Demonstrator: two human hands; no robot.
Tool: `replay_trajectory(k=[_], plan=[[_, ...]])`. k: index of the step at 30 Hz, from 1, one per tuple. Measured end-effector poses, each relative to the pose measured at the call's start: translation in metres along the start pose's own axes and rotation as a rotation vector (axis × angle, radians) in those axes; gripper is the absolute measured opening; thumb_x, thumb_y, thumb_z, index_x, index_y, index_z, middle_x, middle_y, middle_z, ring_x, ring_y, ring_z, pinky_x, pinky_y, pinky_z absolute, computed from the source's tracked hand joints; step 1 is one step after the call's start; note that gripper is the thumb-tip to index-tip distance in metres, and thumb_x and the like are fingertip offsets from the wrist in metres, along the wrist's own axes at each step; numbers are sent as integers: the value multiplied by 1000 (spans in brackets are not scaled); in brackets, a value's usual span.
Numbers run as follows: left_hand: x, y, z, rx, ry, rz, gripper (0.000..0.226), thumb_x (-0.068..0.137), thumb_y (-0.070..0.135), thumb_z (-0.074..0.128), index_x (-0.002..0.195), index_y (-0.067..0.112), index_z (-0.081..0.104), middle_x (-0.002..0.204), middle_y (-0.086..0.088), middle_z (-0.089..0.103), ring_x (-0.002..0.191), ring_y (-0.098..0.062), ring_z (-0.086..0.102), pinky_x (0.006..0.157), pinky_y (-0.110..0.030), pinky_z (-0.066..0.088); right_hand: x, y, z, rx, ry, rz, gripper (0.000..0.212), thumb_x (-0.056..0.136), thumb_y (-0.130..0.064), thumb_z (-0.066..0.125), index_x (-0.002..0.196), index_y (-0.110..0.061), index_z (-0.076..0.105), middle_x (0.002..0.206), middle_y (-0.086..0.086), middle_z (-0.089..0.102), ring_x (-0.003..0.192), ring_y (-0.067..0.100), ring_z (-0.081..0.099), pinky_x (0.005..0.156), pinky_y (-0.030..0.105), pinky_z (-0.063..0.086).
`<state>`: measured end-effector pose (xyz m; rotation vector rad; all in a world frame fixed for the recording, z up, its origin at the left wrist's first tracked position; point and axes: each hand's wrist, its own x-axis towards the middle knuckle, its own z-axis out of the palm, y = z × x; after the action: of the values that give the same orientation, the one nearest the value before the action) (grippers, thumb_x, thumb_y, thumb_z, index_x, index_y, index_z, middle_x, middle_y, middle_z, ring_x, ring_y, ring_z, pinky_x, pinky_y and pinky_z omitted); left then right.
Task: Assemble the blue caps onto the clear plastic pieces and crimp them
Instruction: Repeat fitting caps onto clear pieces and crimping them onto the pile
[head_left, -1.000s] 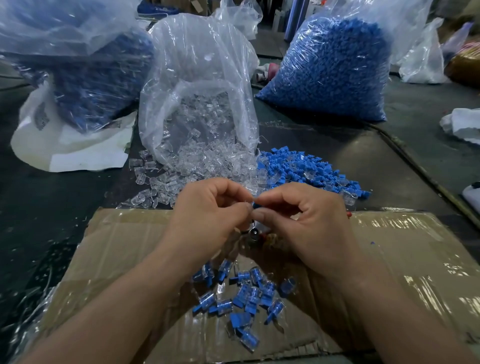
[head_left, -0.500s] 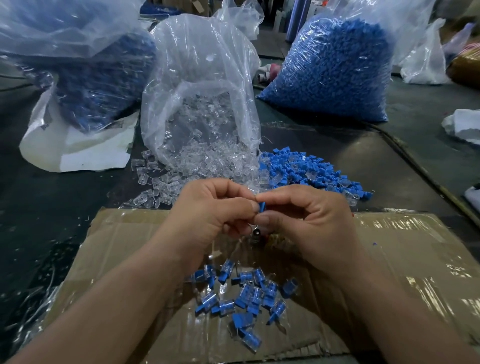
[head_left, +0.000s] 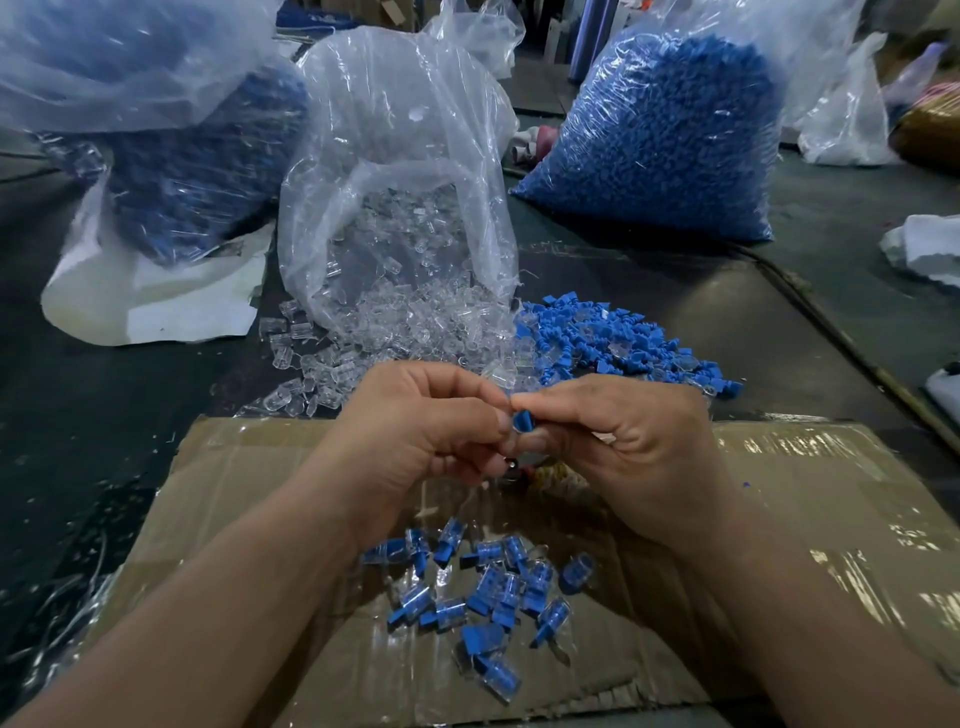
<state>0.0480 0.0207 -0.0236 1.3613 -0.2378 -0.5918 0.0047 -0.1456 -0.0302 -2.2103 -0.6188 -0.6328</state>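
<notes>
The blue cap (head_left: 522, 420) sits dead centre, pinched where both hands meet above the far edge of the cardboard (head_left: 779, 519). L hand (head_left: 415, 431) comes in from 9 o'clock, fingers curled tight, thumb + forefinger tips on the cap's left side. R hand (head_left: 623, 447) comes in from 3 o'clock and nips the cap btw forefinger above and thumb below. Neither hand is nearer; the cap is right at the seam.

Whether a clear piece is already in the L pinch can't be told, as the fingers hide it. The cap's long axis is too covered to read for sure; prob. it runs 9-to-3, along the line btw the two pinches. If so, the seating push goes straight along that line, hands squeezing toward each other.

Supply lies at 12: clear pieces (head_left: 389, 332) spilling from their bag, w/ loose blue caps (head_left: 623, 343) at 1. Finished pieces (head_left: 483, 597) lie at 6, near the wrists.
</notes>
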Motion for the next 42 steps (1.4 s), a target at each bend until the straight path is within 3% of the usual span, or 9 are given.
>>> replay_trajectory(k=[13,18,21,24,27,29,32,38,42], plan=[[0,-3,2,70,16,4,10,48,14,71,58,17,70,53,-7,64,42,-12,57,38,-14,41,1,-2,-2,-78,-39,-28,27,75,-23,65,94,-5,71,85,2,71,77,7,66,70,21,55],[1,-3,0,2,71,42,6,50,13,69,56,15,69,56,-8,64,44,-11,56,43,-17,47,4,-2,-21,-167,-172,253,58,62,-62,65,103,-21,69,89,-25,59,92,-4,57,81,12,46],[2,-1,-1,1,138,103,11,60,4,69,53,13,68,55,-7,65,44,-10,56,42,-15,46,2,3,-43,-184,-296,490,58,44,-74,53,93,-44,61,86,-36,53,96,-19,48,73,5,43],[2,-1,-1,-26,167,125,2,55,10,68,54,12,67,56,-8,66,43,-10,57,42,-16,46,2,7,-53,-247,-498,632,59,32,-77,56,87,-55,51,94,-37,49,92,-19,45,70,4,32],[3,-2,-3,-52,172,130,1,54,12,67,55,13,68,58,-9,66,45,-11,58,43,-17,48,-1,8,-49,-329,-771,674,81,39,-70,69,114,-52,42,107,-32,40,97,-9,40,75,11,32],[4,-3,-3,-56,168,127,2,55,12,67,56,13,68,60,-9,67,46,-11,58,44,-17,48,-3,10,-46,-417,-823,626,91,49,-60,78,128,-45,35,113,-25,36,103,-3,34,82,15,30],[5,-4,-3,-40,161,125,11,57,11,66,67,7,64,62,-10,68,48,-11,60,45,-17,48,-1,10,-44,-475,-780,589,82,58,-53,77,130,-41,38,110,-22,37,101,-2,34,84,18,32],[6,-6,-4,-31,147,116,6,70,4,60,76,6,59,65,-7,69,52,-9,61,47,-16,49,1,7,-31,-602,-666,526,22,77,-32,63,97,-35,56,89,-17,44,80,0,43,69,21,40],[8,-7,-6,-30,162,121,5,77,2,56,77,7,58,65,-5,69,53,-8,61,50,-16,49,5,7,-24,-685,-565,572,13,82,-27,59,87,-36,52,87,-15,45,74,3,42,55,19,32]])
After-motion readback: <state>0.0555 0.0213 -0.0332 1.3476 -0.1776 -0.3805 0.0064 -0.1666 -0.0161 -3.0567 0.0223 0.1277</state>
